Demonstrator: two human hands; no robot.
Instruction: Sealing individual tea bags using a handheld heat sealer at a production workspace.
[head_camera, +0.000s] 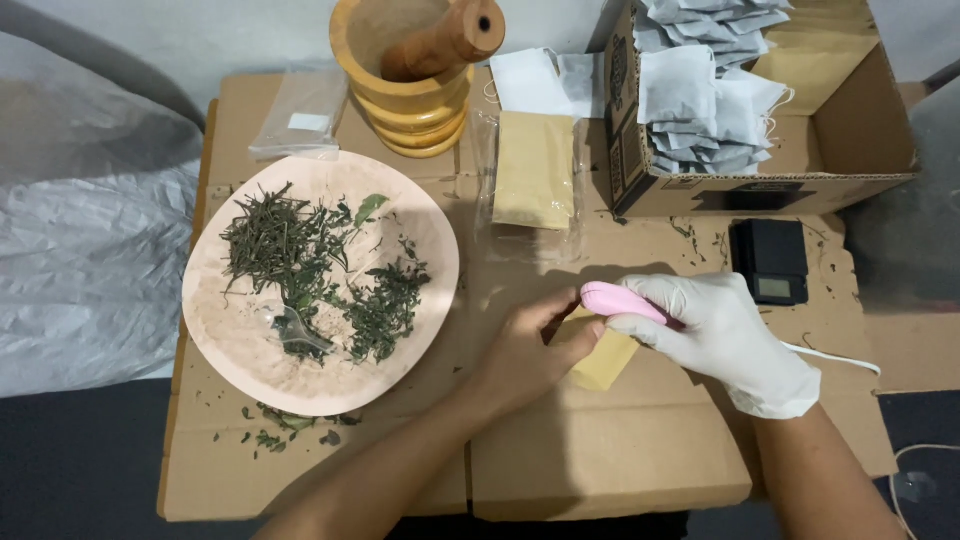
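At ten o'clock I saw a wooden plate (240, 340) of dried herbs (320, 275). My bare left hand (525, 350) pinched a tan pouch (603, 360); my gloved right hand (725, 335) gripped a pink sealer (615, 300) touching the pouch's top edge.

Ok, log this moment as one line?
left hand: holds yellow pouch | right hand: gloved, pink sealer on pouch | nearby: herb bowl

Soft overhead light (sharp, faint shadows)

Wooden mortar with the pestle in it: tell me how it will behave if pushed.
The wooden mortar looks thick-walled, so probably heavy and steady. It would likely slide rather than tip. The pestle leans loosely against the rim and may roll or shift.
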